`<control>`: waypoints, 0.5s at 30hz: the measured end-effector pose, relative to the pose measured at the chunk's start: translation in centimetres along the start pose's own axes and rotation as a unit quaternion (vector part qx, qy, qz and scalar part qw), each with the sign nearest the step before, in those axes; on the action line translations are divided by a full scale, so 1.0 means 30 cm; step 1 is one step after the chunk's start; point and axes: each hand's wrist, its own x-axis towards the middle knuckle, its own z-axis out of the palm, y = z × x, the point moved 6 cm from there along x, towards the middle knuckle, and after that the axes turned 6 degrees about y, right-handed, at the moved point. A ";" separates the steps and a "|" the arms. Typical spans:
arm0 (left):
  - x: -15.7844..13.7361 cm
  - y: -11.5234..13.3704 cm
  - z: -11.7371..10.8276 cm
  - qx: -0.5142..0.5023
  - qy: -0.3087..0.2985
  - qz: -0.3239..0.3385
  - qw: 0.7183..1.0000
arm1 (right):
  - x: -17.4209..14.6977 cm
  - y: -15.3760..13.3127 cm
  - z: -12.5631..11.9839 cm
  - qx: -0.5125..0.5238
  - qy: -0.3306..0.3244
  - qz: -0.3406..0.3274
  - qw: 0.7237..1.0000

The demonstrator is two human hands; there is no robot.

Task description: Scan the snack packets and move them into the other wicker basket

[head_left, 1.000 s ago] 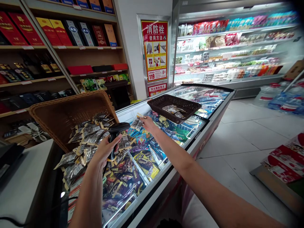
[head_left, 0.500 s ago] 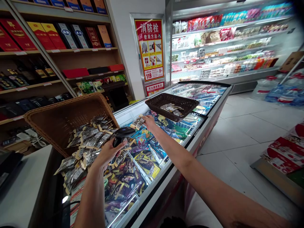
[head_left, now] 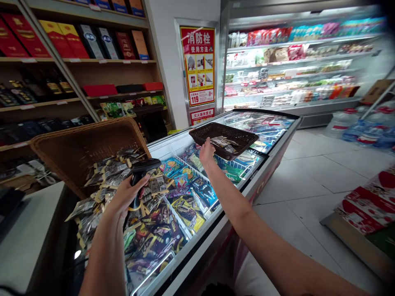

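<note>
My left hand (head_left: 131, 191) is wrapped round the handle of a black handheld barcode scanner (head_left: 145, 165), above a heap of small clear packets (head_left: 108, 181) with tan ends. These packets spill from a tilted brown wicker basket (head_left: 83, 135). At the near left rim of a dark brown woven basket (head_left: 242, 150), my right hand (head_left: 207, 152) has its fingers pinched together. A small packet (head_left: 218, 142) appears to be at its fingertips, partly overlapping several like packets in that basket.
Both baskets rest on a chest freezer (head_left: 262, 185) with colourful frozen packs (head_left: 188, 211) in wire compartments. A white counter (head_left: 33, 218) is at the left, before shelves of boxes and bottles. A stack of red cartons (head_left: 367, 205) and water jugs (head_left: 341, 123) stand on the right floor.
My right hand has carried the small packet from over the freezer to the dark basket. My left hand, with the scanner, has shifted left and a little down.
</note>
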 end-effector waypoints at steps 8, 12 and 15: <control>-0.011 0.002 -0.081 -0.046 0.034 0.007 0.998 | -0.450 0.217 0.096 -0.320 -0.493 0.031 0.809; -0.009 -0.002 -0.079 -0.048 0.034 0.008 0.998 | -0.591 0.277 0.056 -0.485 -0.569 -0.083 0.659; -0.012 0.004 -0.062 -0.044 0.031 0.007 0.999 | -0.597 0.293 0.056 -0.535 -0.553 -0.140 0.624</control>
